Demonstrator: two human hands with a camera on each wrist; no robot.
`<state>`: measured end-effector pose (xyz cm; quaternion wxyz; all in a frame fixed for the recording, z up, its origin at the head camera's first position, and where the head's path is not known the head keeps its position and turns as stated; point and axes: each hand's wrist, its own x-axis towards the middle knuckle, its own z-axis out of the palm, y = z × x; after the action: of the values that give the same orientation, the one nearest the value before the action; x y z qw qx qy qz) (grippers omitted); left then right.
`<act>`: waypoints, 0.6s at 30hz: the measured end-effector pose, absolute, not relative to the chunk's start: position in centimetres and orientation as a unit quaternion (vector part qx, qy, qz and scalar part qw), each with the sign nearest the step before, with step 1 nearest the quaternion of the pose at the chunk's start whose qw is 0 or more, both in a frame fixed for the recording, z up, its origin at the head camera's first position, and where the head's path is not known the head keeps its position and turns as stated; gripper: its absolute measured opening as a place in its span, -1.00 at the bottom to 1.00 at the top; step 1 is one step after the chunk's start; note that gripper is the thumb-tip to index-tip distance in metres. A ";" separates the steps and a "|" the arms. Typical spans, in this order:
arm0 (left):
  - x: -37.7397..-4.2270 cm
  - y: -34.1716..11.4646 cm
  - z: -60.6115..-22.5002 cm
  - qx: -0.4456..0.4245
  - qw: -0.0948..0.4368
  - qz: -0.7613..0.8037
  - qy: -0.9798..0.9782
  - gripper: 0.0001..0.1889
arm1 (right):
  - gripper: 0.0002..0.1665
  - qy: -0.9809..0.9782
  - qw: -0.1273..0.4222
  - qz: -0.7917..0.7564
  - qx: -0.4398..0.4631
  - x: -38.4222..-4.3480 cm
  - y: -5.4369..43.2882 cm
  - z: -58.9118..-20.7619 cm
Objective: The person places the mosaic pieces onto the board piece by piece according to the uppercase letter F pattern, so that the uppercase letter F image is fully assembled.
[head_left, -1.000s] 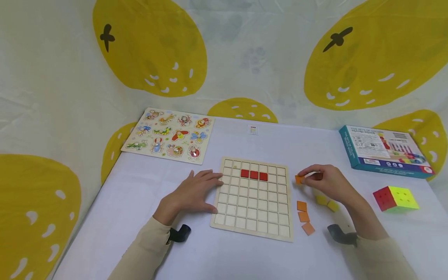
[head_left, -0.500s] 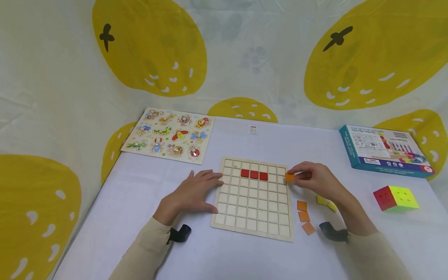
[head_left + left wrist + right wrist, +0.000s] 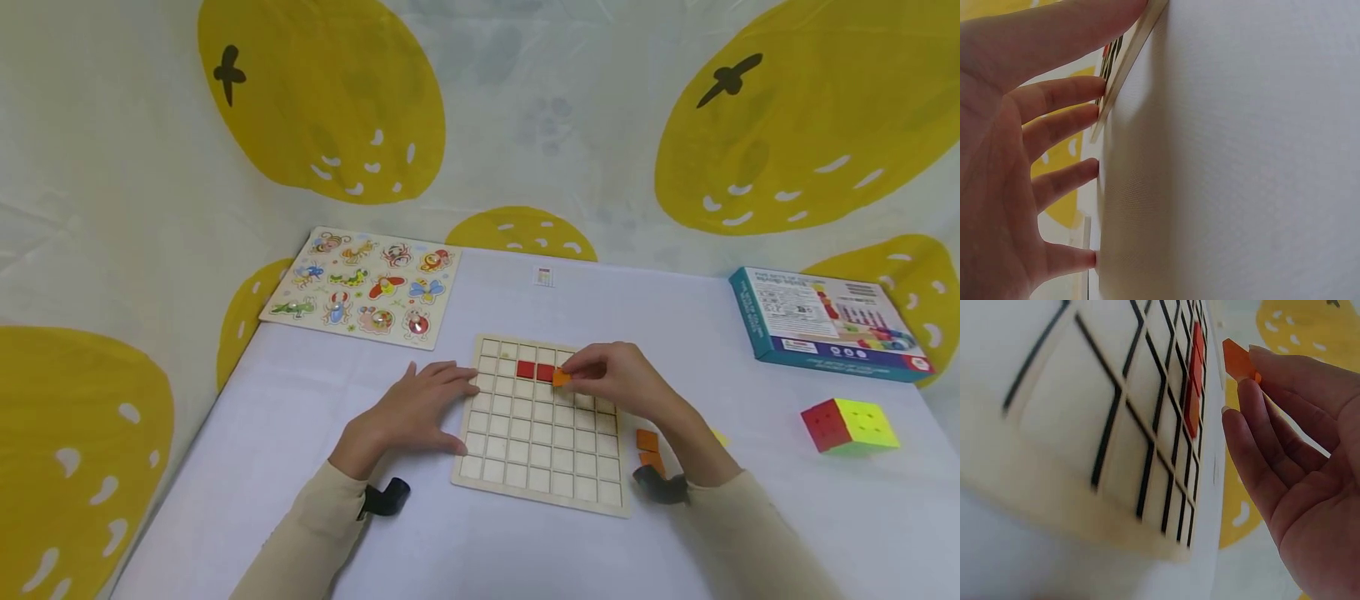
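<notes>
A wooden grid board (image 3: pixel 540 492) lies mid-table, with red square tiles (image 3: pixel 526 369) in a row near its far side. Above that row, my right hand (image 3: pixel 622 379) pinches an orange square tile (image 3: pixel 561 377) between thumb and fingertips. In the right wrist view the orange tile (image 3: pixel 1238 361) is held off the board's surface, and the rightmost red tile is hidden in the head view. My left hand (image 3: pixel 412 417) lies with fingers spread, thumb and fingertips at the board's left edge. Its straight fingers (image 3: pixel 1063 90) also show in the left wrist view.
Loose orange tiles (image 3: pixel 647 440) lie right of the board, with a yellow tile (image 3: pixel 720 437) half behind my right forearm. An insect puzzle board (image 3: pixel 360 287) is at back left, a small printed card (image 3: pixel 543 277) behind. A box (image 3: pixel 832 325) and puzzle cube (image 3: pixel 847 425) are right.
My right hand has carried the orange tile leftward, from the table right of the board to over the red row. My left hand has stayed at the board's left edge.
</notes>
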<state>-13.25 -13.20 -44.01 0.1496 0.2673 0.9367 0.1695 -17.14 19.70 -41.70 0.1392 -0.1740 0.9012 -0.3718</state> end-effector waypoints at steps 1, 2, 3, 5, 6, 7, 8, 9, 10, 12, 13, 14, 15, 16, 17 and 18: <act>-13.3 -13.2 -44.0 0.267 0.150 0.170 0.937 -0.15 | -0.76 0.900 0.138 -0.371 -0.184 -17.2 19.2 -41.8; -13.3 -13.2 -44.1 0.267 0.150 0.171 0.937 -0.14 | -0.77 0.899 0.136 -0.370 -0.192 -17.2 18.6 -42.0; -13.3 -13.2 -44.1 0.267 0.150 0.170 0.937 -0.14 | -0.77 0.897 0.135 -0.370 -0.201 -17.3 18.1 -42.1; -13.3 -13.2 -44.2 0.268 0.149 0.170 0.937 -0.14 | -0.79 0.894 0.130 -0.369 -0.221 -17.3 17.2 -42.4; -13.3 -13.2 -44.2 0.268 0.149 0.169 0.937 -0.14 | -0.79 0.892 0.128 -0.369 -0.228 -17.3 16.8 -42.5; -13.4 -13.2 -44.2 0.267 0.149 0.170 0.937 -0.14 | -0.80 0.891 0.129 -0.368 -0.233 -17.3 16.4 -42.7; -13.4 -13.2 -44.2 0.268 0.149 0.170 0.936 -0.14 | -0.80 0.891 0.129 -0.366 -0.237 -17.3 16.1 -42.8; -13.4 -13.2 -44.2 0.269 0.150 0.170 0.936 -0.14 | -0.80 0.892 0.129 -0.363 -0.239 -17.3 15.9 -42.9; -13.4 -13.2 -44.2 0.270 0.150 0.171 0.936 -0.14 | -0.80 0.894 0.130 -0.357 -0.237 -17.2 15.6 -43.0; -13.4 -13.2 -44.2 0.271 0.151 0.172 0.935 -0.14 | -0.80 0.900 0.132 -0.347 -0.230 -17.2 15.2 -43.1; -13.4 -13.2 -44.1 0.271 0.151 0.172 0.935 -0.15 | -0.80 0.902 0.133 -0.340 -0.229 -17.1 15.1 -43.2; -13.4 -13.2 -44.1 0.272 0.151 0.171 0.935 -0.15 | -0.80 0.904 0.131 -0.337 -0.228 -17.1 15.0 -43.2; -13.4 -13.2 -44.1 0.272 0.151 0.170 0.935 -0.15 | -0.81 0.906 0.130 -0.334 -0.227 -17.1 14.9 -43.3; -13.4 -13.2 -44.0 0.271 0.151 0.170 0.935 -0.15 | -0.81 0.907 0.129 -0.331 -0.225 -17.0 14.8 -43.3; -13.4 -13.2 -44.0 0.271 0.151 0.169 0.936 -0.15 | -0.81 0.908 0.127 -0.329 -0.227 -17.0 14.7 -43.4; -13.4 -13.2 -44.0 0.271 0.151 0.169 0.936 -0.15 | -0.81 0.908 0.124 -0.328 -0.229 -17.0 14.7 -43.4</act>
<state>-13.39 -13.17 -43.99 0.1512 0.2705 0.9357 0.1686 -17.00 14.67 -43.41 0.1235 -0.2289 0.9081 -0.3281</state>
